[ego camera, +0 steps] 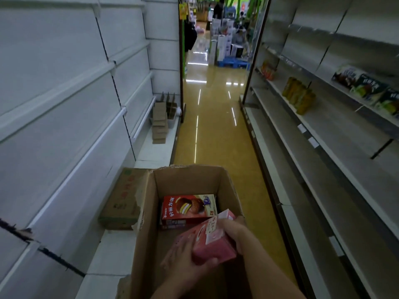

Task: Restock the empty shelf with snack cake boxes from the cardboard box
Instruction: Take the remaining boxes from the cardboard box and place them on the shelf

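An open cardboard box [190, 180] stands on the aisle floor in front of me. Inside it lies a red snack cake box [185, 209] with a chocolate pie picture. Over the box's near right corner I hold a pink snack cake box [212, 242], tilted. My left hand [185, 257] grips its lower left side, with the thumb under its near edge. My right hand [237, 234] wraps its fingers around the right end. The shelves [336, 160] on the right are mostly bare.
A flattened green-printed carton [123, 203] lies on the white base shelf at left, with stacked cardboard pieces [160, 124] farther along. Right shelves carry yellow packs [299, 97] and dark boxes [367, 87]. The yellow floor [216, 126] runs ahead to pallets and people at the far end.
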